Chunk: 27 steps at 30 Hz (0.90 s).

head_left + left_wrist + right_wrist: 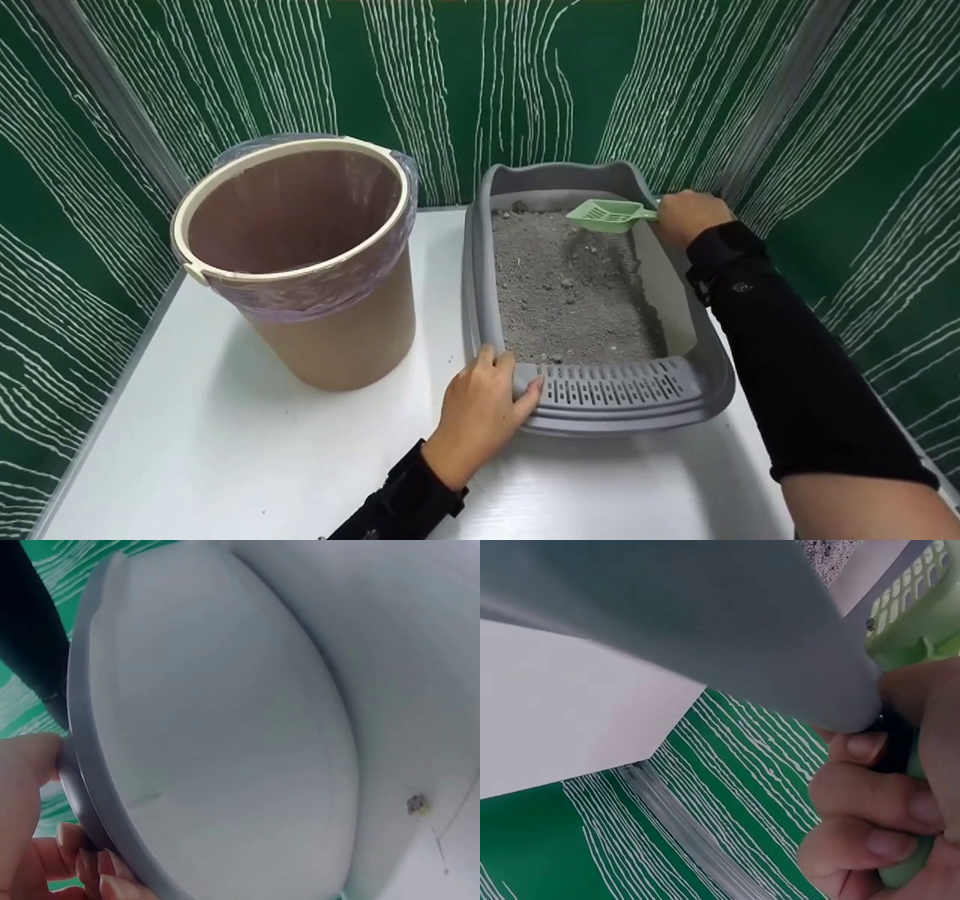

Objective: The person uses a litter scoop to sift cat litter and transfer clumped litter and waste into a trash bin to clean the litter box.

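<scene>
A grey litter box [491,300] holds grey cat litter [547,300], with a darker hollow toward its right side. My right hand [694,217] grips the handle of a green litter scoop [611,216] above the far right of the litter. In the right wrist view, the fingers [866,791] curl round the green handle beside the box's rim; part of the slotted scoop shows at top right. My left hand [484,405] holds the box's near-left corner, thumb on top beside the slotted ledge [611,384]. The left wrist view shows its fingers [112,870] curled under the grey rim [86,735].
A tan bin [337,337] lined with a thin purplish bag [315,289] under a cream ring stands left of the box on a white table [225,450]. Green walls [517,75] with white lines enclose the back and sides. A small crumb [417,804] lies on the table.
</scene>
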Tool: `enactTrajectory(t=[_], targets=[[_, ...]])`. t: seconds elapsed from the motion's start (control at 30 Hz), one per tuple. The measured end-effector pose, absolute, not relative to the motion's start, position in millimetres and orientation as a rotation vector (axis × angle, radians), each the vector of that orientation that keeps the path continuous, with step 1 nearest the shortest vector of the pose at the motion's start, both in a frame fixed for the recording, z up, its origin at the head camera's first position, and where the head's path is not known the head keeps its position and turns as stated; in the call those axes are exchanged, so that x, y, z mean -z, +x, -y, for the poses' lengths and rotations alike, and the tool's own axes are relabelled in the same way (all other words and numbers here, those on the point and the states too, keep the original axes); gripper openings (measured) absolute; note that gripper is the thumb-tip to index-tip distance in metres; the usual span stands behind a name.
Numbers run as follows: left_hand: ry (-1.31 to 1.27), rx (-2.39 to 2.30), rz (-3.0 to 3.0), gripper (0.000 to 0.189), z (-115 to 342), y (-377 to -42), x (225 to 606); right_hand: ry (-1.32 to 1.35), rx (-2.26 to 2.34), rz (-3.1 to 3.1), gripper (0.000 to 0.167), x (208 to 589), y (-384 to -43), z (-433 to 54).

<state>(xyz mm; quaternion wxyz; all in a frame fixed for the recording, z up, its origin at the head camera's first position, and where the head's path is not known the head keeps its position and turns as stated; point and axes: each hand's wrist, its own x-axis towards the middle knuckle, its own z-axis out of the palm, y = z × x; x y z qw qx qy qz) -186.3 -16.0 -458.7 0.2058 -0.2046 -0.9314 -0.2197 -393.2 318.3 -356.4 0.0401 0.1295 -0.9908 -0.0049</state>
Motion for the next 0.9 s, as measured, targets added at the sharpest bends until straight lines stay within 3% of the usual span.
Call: enactTrajectory(t=[0.27, 0.6, 0.9], targets=[[-0.548, 0.668, 2.587, 0.038, 34, -196, 455, 0.371, -0.151, 3.080, 0.041, 359, -384, -330], [-0.418, 0.663, 2.646, 0.035, 69, -214, 445, 0.210, -0.151, 2.938, 0.022, 372, -354, -307], [-0.287, 0.513, 2.576, 0.034, 80, -232, 447, 0.103, -0.131, 2.900, 0.027, 374, -321, -287]])
